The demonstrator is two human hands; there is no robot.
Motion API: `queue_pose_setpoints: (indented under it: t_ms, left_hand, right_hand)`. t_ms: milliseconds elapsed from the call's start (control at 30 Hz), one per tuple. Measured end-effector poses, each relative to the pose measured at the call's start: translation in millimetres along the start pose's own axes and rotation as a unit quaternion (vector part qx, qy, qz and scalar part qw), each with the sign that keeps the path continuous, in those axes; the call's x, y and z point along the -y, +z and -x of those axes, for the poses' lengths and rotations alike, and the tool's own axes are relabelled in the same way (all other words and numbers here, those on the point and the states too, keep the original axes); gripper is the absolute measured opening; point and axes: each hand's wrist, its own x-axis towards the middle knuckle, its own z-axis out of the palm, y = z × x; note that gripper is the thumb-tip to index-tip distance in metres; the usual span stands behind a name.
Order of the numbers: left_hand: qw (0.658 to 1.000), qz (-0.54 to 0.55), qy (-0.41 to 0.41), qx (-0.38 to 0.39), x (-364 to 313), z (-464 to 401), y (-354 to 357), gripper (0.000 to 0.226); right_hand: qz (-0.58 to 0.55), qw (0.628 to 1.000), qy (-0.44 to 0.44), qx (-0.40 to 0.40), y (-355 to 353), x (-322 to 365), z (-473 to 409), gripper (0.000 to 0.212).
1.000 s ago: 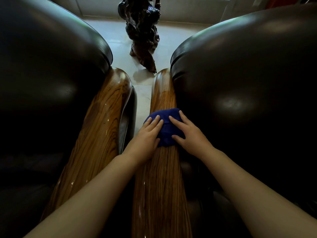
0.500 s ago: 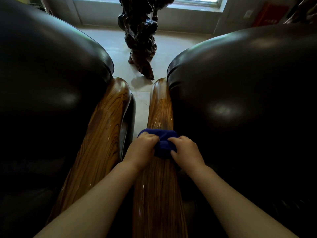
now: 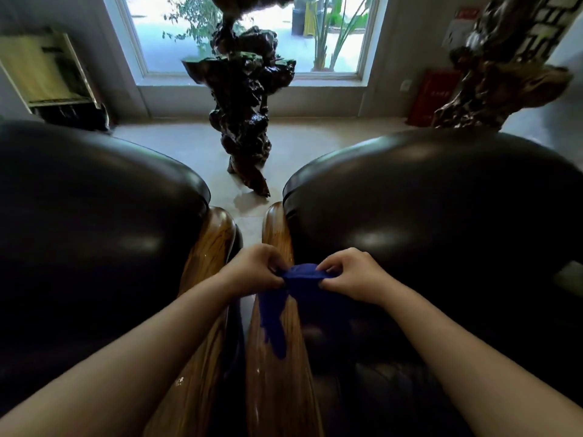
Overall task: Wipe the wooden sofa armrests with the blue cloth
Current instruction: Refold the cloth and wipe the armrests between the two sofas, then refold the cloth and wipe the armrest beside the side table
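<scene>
Cloth (image 3: 285, 313): blue, lifted and held by its top edge over the right armrest (image 3: 277, 380); the rest hangs down in front of the wood, its lower tip dangling near the armrest top.
Left hand (image 3: 254, 269): fingers pinched on the cloth's left corner.
Right hand (image 3: 350, 274): fingers pinched on the cloth's right corner, over the edge of the right cushion (image 3: 426, 216).
Armrests: two glossy wooden ones side by side with a narrow gap between; the left armrest (image 3: 206, 272) borders the left cushion (image 3: 88, 216).
Cushions: dark leather, shiny.
Floor (image 3: 195, 146): pale, beyond the armrests.
Carving (image 3: 243, 99): dark gnarled wood, standing on the floor before a window (image 3: 249, 33).
</scene>
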Motion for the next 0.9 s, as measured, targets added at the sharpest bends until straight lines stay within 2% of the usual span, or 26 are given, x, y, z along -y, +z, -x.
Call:
queue_pose_setpoints:
  t_ms: [233, 433, 600, 767, 900]
  left_hand:
    - [0.993, -0.016, 0.117, -0.006, -166.2, 55.2, -54.2, 0.026]
    - [0.975, -0.051, 0.218, 0.002, -314.2, 99.6, -41.6, 0.025]
    - [0.961, -0.055, 0.27, 0.014, -423.4, 135.2, 19.8, 0.023]
    - [0.957, -0.034, 0.287, 0.013, -514.7, 162.9, 127.1, 0.02]
    - [0.955, -0.021, 0.291, 0.059, -577.7, 172.7, 207.9, 0.022]
  right_hand:
    - [0.028, 0.995, -0.012, -0.093, -145.4, 66.6, 128.1, 0.023]
    - [0.041, 0.981, -0.005, -0.188, -239.0, 65.2, 259.0, 0.022]
    - [0.047, 0.967, -0.001, -0.249, -294.6, 22.1, 371.7, 0.017]
    - [0.044, 0.967, 0.008, -0.251, -339.8, -56.8, 485.1, 0.014]
    - [0.045, 0.963, 0.036, -0.262, -366.0, -120.7, 563.7, 0.013]
